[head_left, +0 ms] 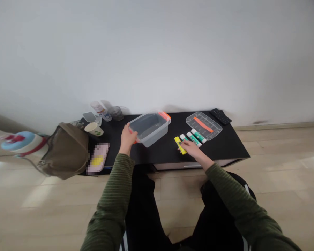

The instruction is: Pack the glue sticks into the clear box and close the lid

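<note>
A clear plastic box (155, 135) with orange end clips stands without its lid on the black cabinet top. My left hand (127, 138) grips its left end, fingers at the orange clip. Between the fingers of my right hand (189, 147) is a yellow glue stick (180, 145), close above the cabinet top. Several white-and-green glue sticks (195, 138) lie side by side just beyond that hand, one partly hidden by it. The box's clear lid (204, 126), with an orange strip across it, rests behind them on the right.
A black keypad-like object (220, 116) lies at the back right corner. On the left are a paper cup (94, 129), a glass (116, 113), a spray can (101, 111), a blurred pink item (98, 157) and a brown bag (68, 150) with a bottle (24, 143). A wall (157, 55) rises behind.
</note>
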A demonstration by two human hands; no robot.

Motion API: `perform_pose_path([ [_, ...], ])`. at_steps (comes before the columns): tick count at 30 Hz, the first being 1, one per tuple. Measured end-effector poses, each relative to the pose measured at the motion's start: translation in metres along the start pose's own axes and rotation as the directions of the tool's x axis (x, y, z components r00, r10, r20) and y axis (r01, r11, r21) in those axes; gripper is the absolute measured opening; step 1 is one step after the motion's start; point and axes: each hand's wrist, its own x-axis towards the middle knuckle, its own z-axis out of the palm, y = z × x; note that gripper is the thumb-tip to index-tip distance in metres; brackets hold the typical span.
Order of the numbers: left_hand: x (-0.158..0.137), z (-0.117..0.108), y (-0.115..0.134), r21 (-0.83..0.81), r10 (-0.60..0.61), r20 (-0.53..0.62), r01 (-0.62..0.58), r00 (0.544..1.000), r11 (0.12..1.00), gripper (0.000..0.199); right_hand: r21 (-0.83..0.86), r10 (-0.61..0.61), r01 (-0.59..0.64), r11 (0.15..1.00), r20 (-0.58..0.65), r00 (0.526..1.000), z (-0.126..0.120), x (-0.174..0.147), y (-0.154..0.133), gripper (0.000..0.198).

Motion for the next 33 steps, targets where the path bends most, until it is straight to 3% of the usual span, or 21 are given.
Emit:
perform_pose_path([
  [3,-0.016,-0.003,-0.006,-0.011,-0.076,0.032,0.077,0.997,0.997,0.075,0.037,-0.017,0.019,0.999,-0.035,0.999,-0.001,0.0,-0.004,0.017],
  [6,-0.038,-0.011,-0.002,-0.005,-0.081,0.051,0.081,0.995,0.997,0.075,0.078,-0.013,0.024,0.997,-0.13,0.991,-0.005,-0.001,-0.009,0.021],
  [9,-0.061,-0.013,0.003,-0.02,-0.049,0.066,0.05,0.997,0.999,0.075,0.057,-0.113,0.131,0.99,-0.248,0.962,-0.01,-0.005,-0.014,0.031],
  [11,-0.076,-0.01,0.008,-0.035,-0.018,0.069,0.02,0.997,0.999,0.075,-0.041,-0.279,0.278,0.96,-0.271,0.921,-0.012,-0.011,-0.02,0.039],
  [14,-0.093,-0.004,0.017,-0.072,0.017,0.076,-0.011,0.997,0.997,0.074,-0.238,-0.532,0.484,0.842,-0.214,0.819,-0.005,-0.021,-0.035,0.047],
  [15,-0.097,-0.002,0.02,-0.086,0.025,0.081,-0.018,0.996,0.996,0.074,-0.311,-0.577,0.51,0.802,-0.183,0.796,0.002,-0.024,-0.042,0.049],
  [17,-0.102,0.002,0.024,-0.11,0.029,0.095,-0.019,0.995,0.994,0.075,-0.479,-0.6,0.496,0.724,-0.081,0.796,0.023,-0.027,-0.057,0.05],
  [19,-0.104,0.005,0.027,-0.123,0.015,0.112,-0.001,0.994,0.992,0.077,-0.668,-0.531,0.435,0.604,0.069,0.844,0.051,-0.025,-0.072,0.048],
  [21,-0.105,0.007,0.029,-0.124,-0.003,0.124,0.019,0.992,0.992,0.078,-0.829,-0.376,0.352,0.434,0.188,0.907,0.081,-0.018,-0.083,0.042],
  [23,-0.106,0.01,0.03,-0.115,-0.007,0.124,0.022,0.992,0.993,0.077,-0.921,-0.16,0.285,0.266,0.249,0.955,0.108,-0.006,-0.09,0.036],
  [25,-0.108,0.011,0.033,-0.098,0.001,0.113,0.01,0.994,0.995,0.076,-0.955,0.02,0.249,0.159,0.255,0.967,0.128,0.006,-0.091,0.037],
  [30,-0.114,0.009,0.042,-0.054,-0.006,0.121,0.012,0.993,0.998,0.075,-0.964,0.144,0.245,0.103,0.258,0.955,0.149,0.031,-0.079,0.041],
  [33,-0.115,0.006,0.046,-0.023,-0.038,0.148,0.042,0.988,0.999,0.075,-0.959,0.263,0.279,0.049,0.282,0.923,0.151,0.036,-0.071,0.041],
])
